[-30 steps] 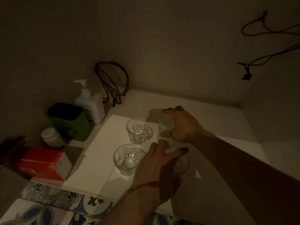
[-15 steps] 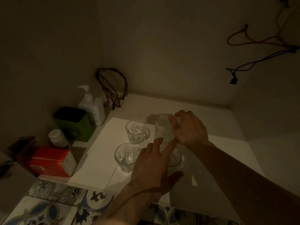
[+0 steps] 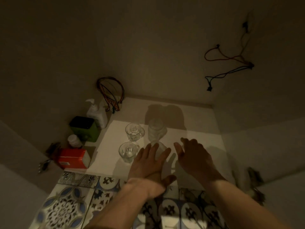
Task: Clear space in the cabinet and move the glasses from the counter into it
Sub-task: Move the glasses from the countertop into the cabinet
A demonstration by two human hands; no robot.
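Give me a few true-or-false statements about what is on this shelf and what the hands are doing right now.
1. Both hands are holding glasses. False: the left hand and right hand are open and hold nothing.
2. The green box has a dark lid. True.
3. The tall glass lies on its side. False: it stands upright on the white sheet.
4. A pump bottle stands behind the green box. True.
5. The orange box sits at the right of the shelf. False: it is at the left, near the small white jar.
6. Two short glasses, one behind the other, stand left of the tall glass. True.
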